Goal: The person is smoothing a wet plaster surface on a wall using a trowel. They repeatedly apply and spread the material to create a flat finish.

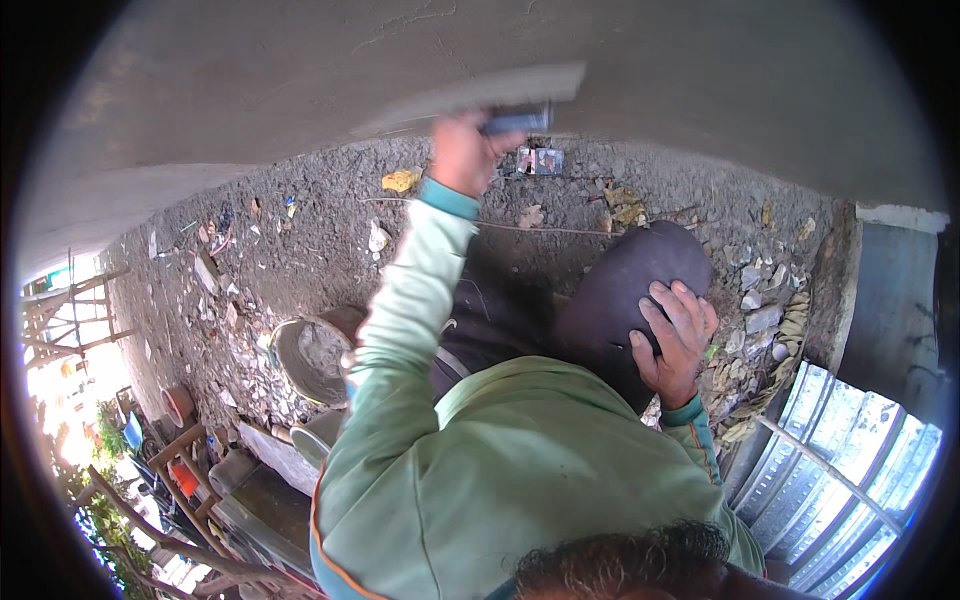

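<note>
My left hand (465, 150) reaches forward to the wall, closed around the dark handle of a plastering trowel (480, 95). Its long pale blade lies along the lower part of a smooth grey plastered wall (300, 70); motion smears both hand and blade. On my bent right knee (610, 290), in dark trousers, my right hand (675, 335) rests with fingers spread and holds nothing. To the left of my left arm stands a bucket (320, 355) with grey material inside, its right side partly hidden by the sleeve.
Rubble and dirt (270, 260) cover the ground along the wall's foot. A yellow scrap (401, 180) and a small printed packet (540, 161) lie there. Corrugated metal sheet (830, 470) stands at the right, with a pole across it. A wooden frame (180, 460) is at the lower left.
</note>
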